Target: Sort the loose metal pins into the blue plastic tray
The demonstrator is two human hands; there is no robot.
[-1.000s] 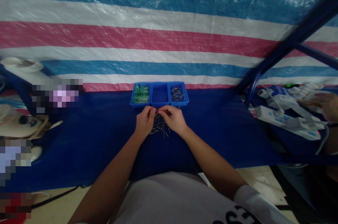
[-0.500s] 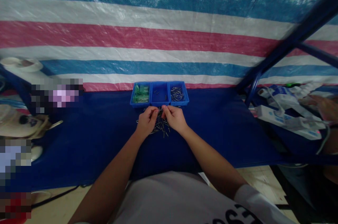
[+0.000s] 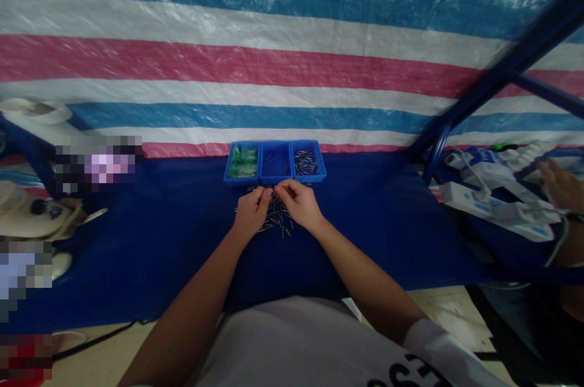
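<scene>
My left hand and my right hand meet just in front of the blue bins, thumbs and fingers pinched close together. What they hold between the fingertips is too small to make out. Beneath and between them lies a loose pile of thin metal pins. Behind my hands stand three joined blue bins: the left bin contains green pieces, the middle bin a few thin pins, and the right bin many dark metal pins.
The dark blue table runs up to a striped tarp. On the right are a blue metal frame, a white power strip and another person's hand. A beige cap-like item lies at the left.
My right fingers have shifted slightly left, closer to the left fingertips. At the far right, the other person's hand has risen into clearer view. The bins stay put.
</scene>
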